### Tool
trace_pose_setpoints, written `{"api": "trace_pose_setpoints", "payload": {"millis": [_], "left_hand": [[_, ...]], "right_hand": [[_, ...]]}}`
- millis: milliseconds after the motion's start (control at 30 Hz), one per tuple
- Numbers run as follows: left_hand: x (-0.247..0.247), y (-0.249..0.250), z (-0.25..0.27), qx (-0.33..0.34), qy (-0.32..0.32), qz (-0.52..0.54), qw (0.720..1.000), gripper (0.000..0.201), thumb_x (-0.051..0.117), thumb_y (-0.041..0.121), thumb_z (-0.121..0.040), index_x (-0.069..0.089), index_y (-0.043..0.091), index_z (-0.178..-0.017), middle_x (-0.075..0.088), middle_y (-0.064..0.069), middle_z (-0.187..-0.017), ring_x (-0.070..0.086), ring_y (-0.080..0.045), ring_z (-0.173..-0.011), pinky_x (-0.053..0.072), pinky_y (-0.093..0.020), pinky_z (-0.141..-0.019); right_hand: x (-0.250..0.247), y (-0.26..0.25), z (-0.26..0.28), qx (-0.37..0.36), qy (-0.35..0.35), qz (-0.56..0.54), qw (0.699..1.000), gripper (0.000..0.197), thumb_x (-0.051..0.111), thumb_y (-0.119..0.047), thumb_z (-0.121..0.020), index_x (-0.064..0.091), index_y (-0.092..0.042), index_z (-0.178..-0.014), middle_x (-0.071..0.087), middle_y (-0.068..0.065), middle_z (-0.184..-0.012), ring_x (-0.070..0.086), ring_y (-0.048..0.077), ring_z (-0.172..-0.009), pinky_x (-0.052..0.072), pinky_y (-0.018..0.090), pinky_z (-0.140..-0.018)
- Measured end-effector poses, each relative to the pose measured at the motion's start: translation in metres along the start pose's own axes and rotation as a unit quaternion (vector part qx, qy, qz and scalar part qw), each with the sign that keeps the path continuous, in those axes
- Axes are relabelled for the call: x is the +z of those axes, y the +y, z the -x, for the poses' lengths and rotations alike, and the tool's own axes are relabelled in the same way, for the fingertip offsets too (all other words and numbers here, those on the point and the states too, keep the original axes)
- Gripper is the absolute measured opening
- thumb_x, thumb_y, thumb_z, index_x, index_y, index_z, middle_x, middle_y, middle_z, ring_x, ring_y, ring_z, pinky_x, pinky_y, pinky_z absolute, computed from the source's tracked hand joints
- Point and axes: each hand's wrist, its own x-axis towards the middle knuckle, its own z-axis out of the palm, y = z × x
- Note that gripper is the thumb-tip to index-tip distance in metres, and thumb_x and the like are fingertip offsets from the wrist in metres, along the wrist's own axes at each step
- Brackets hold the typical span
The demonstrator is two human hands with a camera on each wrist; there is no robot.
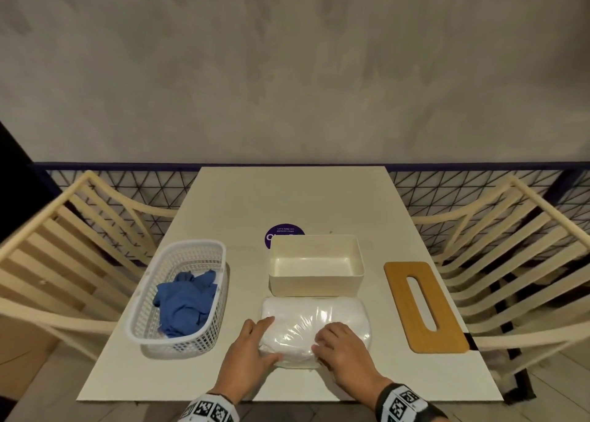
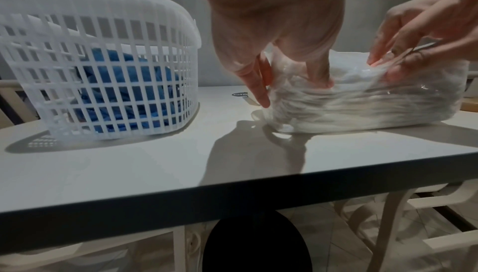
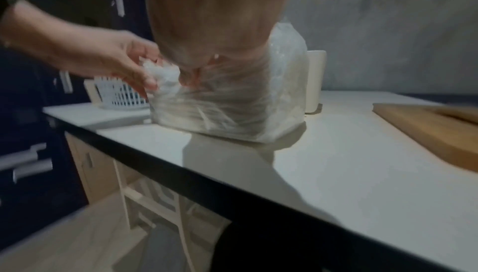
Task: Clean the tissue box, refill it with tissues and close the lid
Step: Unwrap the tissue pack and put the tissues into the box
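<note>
Two hands are set on a soft pack of tissues (image 1: pixel 314 329) wrapped in clear, crinkled plastic, which lies on the smooth pale table (image 1: pixel 287 198) near its front edge. The pack's near left corner is pinched by the left hand (image 1: pixel 247 353), fingers curled against the film. A fold of the wrap on top is gripped by the right hand (image 1: pixel 343 353). Just behind the pack an open, cream, rectangular tissue box (image 1: pixel 316 265) is seen, empty inside. A flat wooden lid (image 1: pixel 424 306) with rounded corners and a long slot is laid well to the right. At the left, a white plastic lattice basket (image 1: pixel 178 297) is filled with a crumpled blue cloth (image 1: pixel 185 303).
</note>
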Motion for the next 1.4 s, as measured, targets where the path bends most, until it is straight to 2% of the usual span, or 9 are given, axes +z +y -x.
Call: {"api": "trace_pose_setpoints", "payload": {"millis": [167, 333, 533, 600, 700, 800, 967, 1233, 1400], "left_hand": [[0.001, -0.003, -0.004, 0.001, 0.001, -0.005, 1.0, 0.071, 0.073, 0.036, -0.072, 0.038, 0.03, -0.134, 0.043, 0.005, -0.111, 0.055, -0.013, -0.095, 0.047, -0.025, -0.083], [-0.015, 0.001, -0.018, 0.016, -0.016, 0.017, 1.0, 0.091, 0.069, 0.072, -0.048, 0.047, 0.028, -0.124, 0.03, 0.014, -0.126, 0.044, -0.008, -0.111, 0.039, -0.022, -0.092], [-0.022, 0.008, -0.043, 0.074, -0.049, 0.049, 0.995, 0.025, 0.073, 0.019, -0.076, 0.061, 0.04, -0.083, 0.048, 0.018, -0.123, 0.037, -0.007, -0.128, 0.032, -0.015, -0.107], [-0.023, 0.01, -0.047, 0.044, -0.025, 0.094, 0.994, 0.023, 0.068, 0.01, -0.08, 0.064, 0.03, -0.069, 0.058, 0.015, -0.111, 0.044, -0.004, -0.119, 0.028, 0.005, -0.088], [-0.026, 0.012, -0.046, 0.032, 0.0, 0.14, 0.99, 0.015, 0.063, 0.011, -0.084, 0.066, 0.026, -0.082, 0.06, 0.019, -0.101, 0.051, 0.005, -0.103, 0.03, 0.006, -0.081], [-0.028, 0.013, -0.047, 0.037, 0.019, 0.146, 0.988, 0.012, 0.053, 0.025, -0.092, 0.061, 0.025, -0.101, 0.065, 0.013, -0.097, 0.061, -0.004, -0.093, 0.044, -0.012, -0.077], [-0.024, 0.024, -0.062, 0.03, 0.06, 0.129, 0.989, 0.019, 0.041, 0.029, -0.096, 0.045, 0.029, -0.078, 0.061, 0.005, -0.076, 0.05, -0.006, -0.061, 0.036, -0.02, -0.055], [-0.015, 0.026, -0.083, -0.072, 0.114, 0.235, 0.963, 0.023, 0.055, 0.013, -0.089, 0.05, 0.018, -0.067, 0.066, -0.007, -0.068, 0.052, -0.019, -0.056, 0.042, -0.028, -0.053], [-0.007, 0.023, -0.089, -0.125, 0.069, 0.232, 0.962, 0.027, 0.057, -0.004, -0.081, 0.046, 0.02, -0.076, 0.048, -0.004, -0.063, 0.041, -0.014, -0.053, 0.032, -0.022, -0.047]], "right_hand": [[-0.017, 0.001, -0.023, 0.199, -0.052, -0.232, 0.951, 0.019, 0.064, -0.025, -0.084, 0.072, -0.013, -0.072, 0.059, -0.011, -0.066, 0.044, 0.001, -0.073, 0.032, 0.012, -0.068], [-0.027, 0.011, -0.046, 0.297, -0.09, -0.315, 0.897, 0.041, 0.066, -0.012, -0.084, 0.056, -0.03, -0.047, 0.055, -0.032, -0.043, 0.053, -0.016, -0.053, 0.035, 0.006, -0.055], [-0.041, 0.018, -0.059, 0.319, -0.079, -0.421, 0.845, 0.034, 0.066, 0.001, -0.081, 0.062, -0.02, -0.055, 0.061, -0.018, -0.045, 0.054, -0.009, -0.048, 0.043, 0.013, -0.057], [-0.05, 0.02, -0.058, 0.292, -0.092, -0.387, 0.87, 0.009, 0.076, -0.02, -0.074, 0.068, -0.02, -0.074, 0.064, -0.014, -0.067, 0.054, -0.003, -0.066, 0.041, 0.017, -0.066], [-0.054, 0.034, -0.04, 0.185, -0.188, -0.129, 0.956, 0.075, 0.066, -0.063, -0.058, 0.053, -0.031, -0.125, 0.045, -0.017, -0.122, 0.03, -0.001, -0.111, 0.027, 0.025, -0.095], [-0.058, 0.053, -0.022, 0.248, -0.093, -0.17, 0.949, 0.035, 0.073, -0.035, -0.075, 0.063, -0.03, -0.109, 0.041, -0.015, -0.13, 0.032, 0.004, -0.121, 0.029, 0.028, -0.106], [-0.054, 0.068, -0.021, 0.428, 0.103, -0.463, 0.769, 0.02, 0.063, -0.001, -0.086, 0.067, -0.009, -0.067, 0.07, 0.001, -0.077, 0.064, 0.01, -0.078, 0.046, 0.009, -0.066], [-0.028, 0.086, -0.033, 0.479, 0.161, -0.47, 0.724, 0.024, 0.06, 0.009, -0.085, 0.062, -0.007, -0.068, 0.053, 0.001, -0.051, 0.047, 0.01, -0.047, 0.039, 0.013, -0.045], [-0.019, 0.086, -0.03, 0.492, 0.111, -0.421, 0.754, 0.029, 0.057, 0.016, -0.082, 0.052, -0.01, -0.07, 0.043, 0.005, -0.054, 0.039, 0.011, -0.044, 0.032, 0.011, -0.038]]}}
